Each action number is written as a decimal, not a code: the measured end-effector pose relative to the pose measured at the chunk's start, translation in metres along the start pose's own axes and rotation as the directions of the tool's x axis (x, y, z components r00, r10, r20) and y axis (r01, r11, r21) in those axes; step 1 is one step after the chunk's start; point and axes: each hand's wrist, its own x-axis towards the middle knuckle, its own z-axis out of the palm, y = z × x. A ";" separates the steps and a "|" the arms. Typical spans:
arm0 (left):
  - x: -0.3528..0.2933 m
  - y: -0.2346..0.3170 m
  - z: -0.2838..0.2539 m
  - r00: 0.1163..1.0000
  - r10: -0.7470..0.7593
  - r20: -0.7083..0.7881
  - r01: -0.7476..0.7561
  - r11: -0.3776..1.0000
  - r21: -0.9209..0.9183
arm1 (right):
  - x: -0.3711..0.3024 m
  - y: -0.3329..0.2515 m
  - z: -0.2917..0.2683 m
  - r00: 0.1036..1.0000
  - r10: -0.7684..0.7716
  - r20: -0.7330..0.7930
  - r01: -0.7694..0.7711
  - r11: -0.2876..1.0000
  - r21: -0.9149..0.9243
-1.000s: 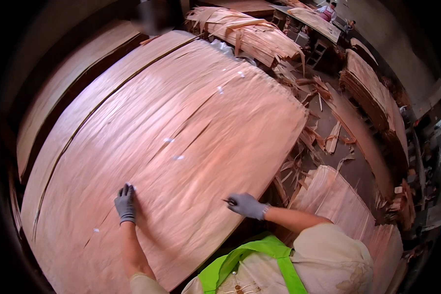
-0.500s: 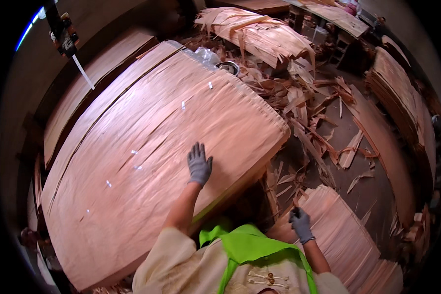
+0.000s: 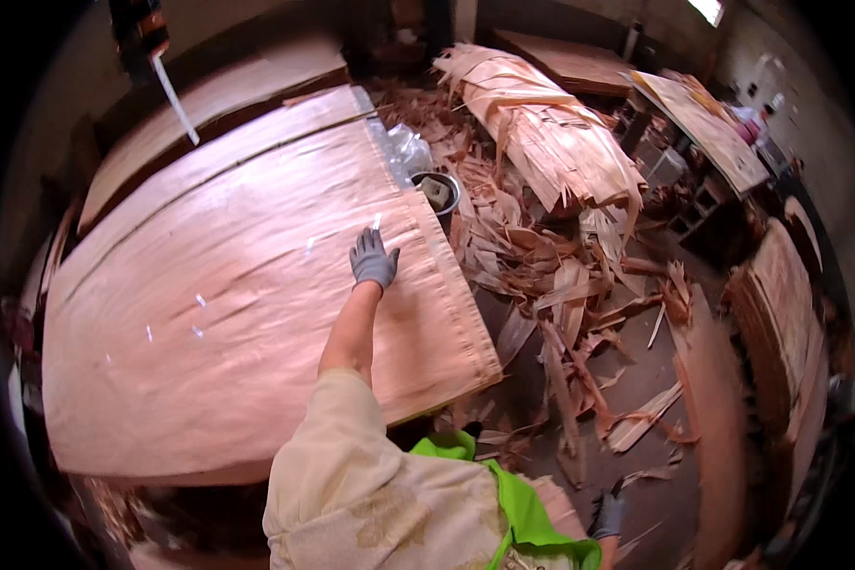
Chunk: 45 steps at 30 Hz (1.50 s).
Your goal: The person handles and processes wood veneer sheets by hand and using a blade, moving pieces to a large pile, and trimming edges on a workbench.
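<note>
My left hand (image 3: 373, 261), in a grey glove, lies flat with fingers stretched on a large stack of wood veneer sheets (image 3: 256, 380). Just beyond its fingertips is a small white strip (image 3: 377, 220), one of several stuck on the top sheet. Dark splits and ripples run across that sheet. Down at the lower right, my right hand (image 3: 608, 516), gloved too, hangs low beside a smaller veneer stack (image 3: 555, 505) that my body partly covers. Its fingers look closed around a small dark thing that I cannot make out.
Torn veneer scraps (image 3: 579, 313) litter the floor on the right. A bucket (image 3: 449, 193) and a clear plastic bag (image 3: 408, 150) are at the stack's far corner. A veneer bundle (image 3: 551, 133) lies behind, another stack (image 3: 779, 313) at right. A white-tipped fixture (image 3: 174, 98) hangs upper left.
My left hand has slid away from me over the sheet, toward its far right corner. My right hand has dropped lower and nearer my body. The view has shifted to the right.
</note>
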 end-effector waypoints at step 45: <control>0.130 0.239 0.060 0.529 -0.684 -0.503 0.655 0.706 -0.270 | 0.451 -0.665 0.743 -0.085 0.233 0.969 0.943 0.333 0.002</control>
